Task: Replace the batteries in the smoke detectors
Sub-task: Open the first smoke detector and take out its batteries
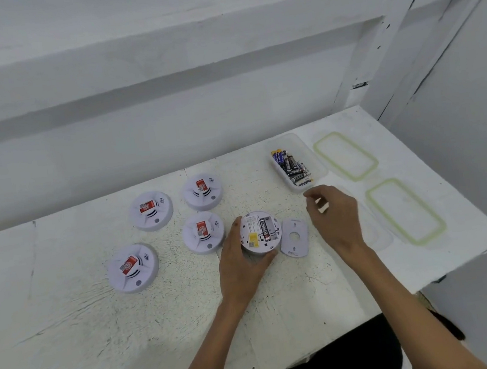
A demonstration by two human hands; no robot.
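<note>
My left hand (241, 262) grips an upturned white smoke detector (260, 233) with its back open; one black battery sits in its compartment. Its detached mounting plate (294, 238) lies flat just to the right. My right hand (333, 216) hovers between that plate and a clear box of batteries (295, 164), fingers loosely curled and apart with nothing visible in them. Several other detectors lie face up with red stickers: far left (132, 268), back left (151, 210), back middle (202, 191) and one (202, 232) next to my left hand.
Two clear lids with green seals lie on the right of the white table, one further back (345, 156) and one nearer (405, 210). A second clear container (373, 231) sits partly hidden behind my right wrist. The table's right edge (471, 251) drops off close by.
</note>
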